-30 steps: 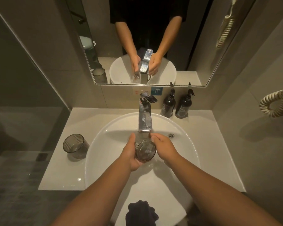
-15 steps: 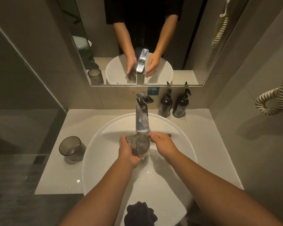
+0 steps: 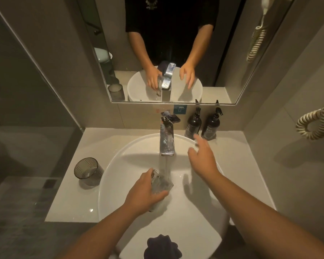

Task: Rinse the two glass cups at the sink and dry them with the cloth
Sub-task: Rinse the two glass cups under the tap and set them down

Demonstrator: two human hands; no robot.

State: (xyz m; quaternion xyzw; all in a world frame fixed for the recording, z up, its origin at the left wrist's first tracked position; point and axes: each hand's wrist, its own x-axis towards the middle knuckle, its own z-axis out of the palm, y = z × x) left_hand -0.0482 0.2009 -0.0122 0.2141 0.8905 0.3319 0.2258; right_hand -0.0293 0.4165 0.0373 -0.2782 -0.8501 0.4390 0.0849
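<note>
My left hand (image 3: 146,191) grips a clear glass cup (image 3: 161,184) over the white sink basin (image 3: 120,161), and the stream from the chrome tap (image 3: 167,139) runs onto the cup. My right hand (image 3: 202,157) hovers above the basin to the right of the tap, empty, with its fingers spread. A second, ribbed smoky glass cup (image 3: 88,171) stands upright on the counter left of the basin. A dark cloth (image 3: 162,246) lies bunched on the basin's near rim.
Two dark pump bottles (image 3: 194,124) (image 3: 211,126) stand at the back right of the counter (image 3: 67,202). A mirror (image 3: 176,43) hangs above. A coiled cord (image 3: 318,122) hangs on the right wall. A glass partition stands to the left.
My right hand has let go of the cup and risen to the right, toward the tap. My left hand alone now holds the cup, lower in the basin under the water.
</note>
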